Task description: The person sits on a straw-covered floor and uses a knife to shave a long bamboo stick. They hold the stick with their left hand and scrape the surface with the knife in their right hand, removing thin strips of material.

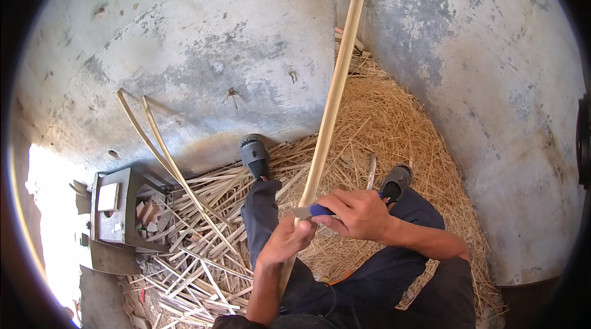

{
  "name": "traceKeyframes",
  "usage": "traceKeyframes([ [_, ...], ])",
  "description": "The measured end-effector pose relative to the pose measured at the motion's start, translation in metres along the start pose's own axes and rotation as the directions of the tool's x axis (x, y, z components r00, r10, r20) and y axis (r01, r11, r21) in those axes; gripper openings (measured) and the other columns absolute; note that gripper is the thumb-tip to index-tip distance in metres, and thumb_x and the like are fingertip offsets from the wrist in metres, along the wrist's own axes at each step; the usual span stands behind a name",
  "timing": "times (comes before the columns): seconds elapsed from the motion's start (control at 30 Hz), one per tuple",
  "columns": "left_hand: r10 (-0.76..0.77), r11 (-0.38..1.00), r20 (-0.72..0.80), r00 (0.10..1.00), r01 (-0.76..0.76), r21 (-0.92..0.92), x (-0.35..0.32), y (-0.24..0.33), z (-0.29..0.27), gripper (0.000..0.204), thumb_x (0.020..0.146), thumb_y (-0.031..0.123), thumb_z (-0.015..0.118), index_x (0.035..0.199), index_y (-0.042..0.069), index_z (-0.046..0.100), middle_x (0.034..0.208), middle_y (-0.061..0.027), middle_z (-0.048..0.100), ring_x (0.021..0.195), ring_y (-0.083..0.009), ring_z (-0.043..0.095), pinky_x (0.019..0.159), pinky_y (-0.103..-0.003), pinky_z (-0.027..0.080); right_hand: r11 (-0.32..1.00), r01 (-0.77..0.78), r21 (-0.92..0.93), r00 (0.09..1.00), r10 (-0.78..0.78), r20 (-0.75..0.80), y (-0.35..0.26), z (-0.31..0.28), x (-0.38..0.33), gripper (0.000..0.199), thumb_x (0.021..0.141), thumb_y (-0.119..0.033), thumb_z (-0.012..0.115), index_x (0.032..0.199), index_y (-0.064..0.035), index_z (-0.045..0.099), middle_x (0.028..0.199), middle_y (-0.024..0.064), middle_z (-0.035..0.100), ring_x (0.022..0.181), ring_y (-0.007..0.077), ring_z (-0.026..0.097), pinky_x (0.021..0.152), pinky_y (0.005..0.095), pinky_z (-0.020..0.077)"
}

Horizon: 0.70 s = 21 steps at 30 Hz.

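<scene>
Head view: a long pale wooden strip [337, 92] is held aslant, its lower part between the legs and its far end raised in front of the wall [184, 40]. The strip is gripped near its lower part by the left hand [286, 240], the thumb being laid along it. Beside the strip, on its right, the right hand [360, 215] is closed around the blue handle of a knife [320, 209], whose grey blade is set across the strip just above the left thumb; whether the edge is sunk into the wood cannot be told. To the strip's left, the floor is covered by a heap of cut strips [191, 286], and two bent strips [169, 160] are leaned against the wall near a dark boxy stand [128, 203]. To the strip's right, a mound of curly shavings [394, 126] is spread. The strip is flanked by two dark shoes [254, 155].
</scene>
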<state>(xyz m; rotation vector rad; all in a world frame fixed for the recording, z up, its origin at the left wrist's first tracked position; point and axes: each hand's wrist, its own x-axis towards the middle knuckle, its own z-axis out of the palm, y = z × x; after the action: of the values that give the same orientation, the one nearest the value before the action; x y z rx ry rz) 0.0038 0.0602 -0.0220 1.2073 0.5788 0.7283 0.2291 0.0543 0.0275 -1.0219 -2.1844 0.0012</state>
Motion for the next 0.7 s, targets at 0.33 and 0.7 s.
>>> traceKeyframes([
  [0.33,0.055,0.981,-0.148,0.987,-0.026,0.190,0.001,-0.002,0.006,0.057,0.110,0.064,0.047,0.090,0.010,0.051,0.071,0.0079,0.042,0.060,-0.0025,0.037,0.051,-0.023,0.030,0.997,0.019,-0.079,1.000,-0.018,0.017,-0.003,0.005,0.001,0.027,0.098,-0.033,0.076,0.105,-0.0082,0.070,0.076,0.0035,0.059,0.056,0.0203,0.064,0.052,0.0346,0.0511],
  [0.7,0.098,0.977,-0.190,0.977,-0.058,0.203,0.003,-0.006,0.005,0.059,0.114,0.059,0.039,0.083,0.009,0.050,0.068,0.0076,0.040,0.058,-0.0029,0.034,0.050,-0.025,0.027,0.992,0.029,-0.122,1.000,-0.029,0.006,-0.004,0.007,0.001,0.029,0.099,-0.038,0.075,0.104,-0.0091,0.071,0.073,0.0030,0.057,0.056,0.0201,0.063,0.052,0.0342,0.0513],
])
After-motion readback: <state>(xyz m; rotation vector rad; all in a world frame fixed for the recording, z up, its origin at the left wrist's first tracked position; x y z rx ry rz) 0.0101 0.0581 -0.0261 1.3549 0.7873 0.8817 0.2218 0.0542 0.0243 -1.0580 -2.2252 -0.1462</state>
